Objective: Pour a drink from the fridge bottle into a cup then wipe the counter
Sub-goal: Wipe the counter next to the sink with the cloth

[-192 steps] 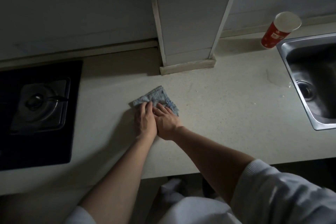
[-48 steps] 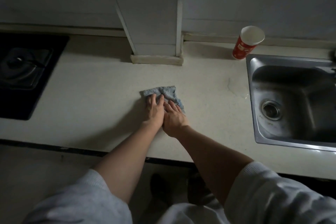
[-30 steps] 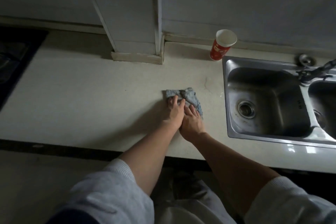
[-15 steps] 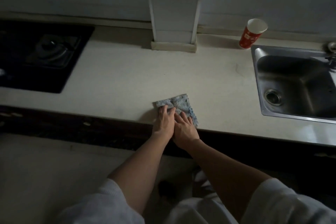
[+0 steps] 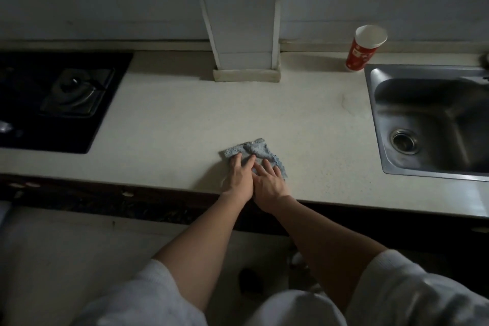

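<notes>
At the far left a black gas hob (image 5: 66, 98) is let into the pale worktop (image 5: 164, 124), with one burner showing. A white boxed column (image 5: 246, 34) stands at the back wall near the middle. In front of it, close to the front edge, lies a small blue-grey cloth (image 5: 255, 149), rumpled and roughly folded.

Both hands are on the cloth, side by side and touching. The left hand (image 5: 239, 177) lies flat with its fingers (image 5: 236, 161) straight and spread, pressing down rather than gripping. The right hand (image 5: 270, 185) does the same, with its fingers (image 5: 267, 166) laid out over the near right part. Neither hand holds anything.

Further right there is a faint curved mark (image 5: 348, 107) on the surface, well apart from the cloth, which I take to be a patch not yet wiped. A red paper cup (image 5: 363, 49) stands upright against the back wall, just beside the corner of the steel sink (image 5: 434, 114). I cannot see whether it holds any drink, and no bottle is in sight.

The pour looks done and the wiping is under way. With only flat palms holding the cloth, a stroke toward the body could drag it off the edge. A long sweep right and back could tip the light cup.
</notes>
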A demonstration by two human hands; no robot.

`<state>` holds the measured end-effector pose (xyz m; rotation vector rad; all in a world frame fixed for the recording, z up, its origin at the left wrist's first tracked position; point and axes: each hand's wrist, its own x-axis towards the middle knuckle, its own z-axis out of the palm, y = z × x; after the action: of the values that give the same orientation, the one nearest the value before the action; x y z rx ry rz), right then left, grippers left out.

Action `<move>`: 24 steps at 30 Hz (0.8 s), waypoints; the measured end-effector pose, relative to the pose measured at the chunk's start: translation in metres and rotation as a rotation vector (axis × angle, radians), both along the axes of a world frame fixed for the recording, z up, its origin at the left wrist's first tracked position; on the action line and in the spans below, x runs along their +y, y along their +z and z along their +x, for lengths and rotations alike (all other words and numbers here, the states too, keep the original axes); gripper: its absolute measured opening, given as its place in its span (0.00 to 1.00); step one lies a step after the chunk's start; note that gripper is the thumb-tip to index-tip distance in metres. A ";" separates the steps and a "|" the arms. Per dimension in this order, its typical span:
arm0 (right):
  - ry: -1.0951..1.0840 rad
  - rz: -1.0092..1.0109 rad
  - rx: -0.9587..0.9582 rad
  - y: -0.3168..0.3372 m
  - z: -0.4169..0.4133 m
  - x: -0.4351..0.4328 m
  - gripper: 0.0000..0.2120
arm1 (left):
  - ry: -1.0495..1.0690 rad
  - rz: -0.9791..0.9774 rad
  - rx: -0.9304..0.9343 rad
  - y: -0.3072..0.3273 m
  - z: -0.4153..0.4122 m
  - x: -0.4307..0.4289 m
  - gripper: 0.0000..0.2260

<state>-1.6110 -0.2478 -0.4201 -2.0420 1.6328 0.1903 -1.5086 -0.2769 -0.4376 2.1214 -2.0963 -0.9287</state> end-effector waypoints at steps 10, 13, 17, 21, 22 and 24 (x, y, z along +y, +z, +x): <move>-0.028 -0.025 -0.060 0.002 -0.090 -0.081 0.29 | 0.065 -0.019 -0.028 -0.001 -0.094 -0.082 0.21; 0.001 -0.019 -0.044 0.003 -0.111 -0.104 0.30 | 0.071 -0.006 -0.078 0.001 -0.116 -0.104 0.22; 0.000 -0.011 -0.041 0.002 -0.130 -0.131 0.31 | 0.081 0.032 -0.047 0.001 -0.135 -0.134 0.22; -0.067 -0.018 -0.044 0.001 -0.151 -0.163 0.31 | 0.078 0.046 -0.006 0.005 -0.160 -0.169 0.21; -0.104 -0.028 -0.044 0.000 -0.157 -0.171 0.31 | 0.085 0.037 0.015 0.005 -0.169 -0.178 0.22; -0.188 -0.054 -0.049 -0.007 -0.170 -0.186 0.31 | 0.016 -0.003 0.048 0.004 -0.187 -0.200 0.23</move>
<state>-1.7812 -0.4334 -0.4268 -1.9025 1.8050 0.0299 -1.6956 -0.4768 -0.4340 2.0897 -2.0536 -0.9637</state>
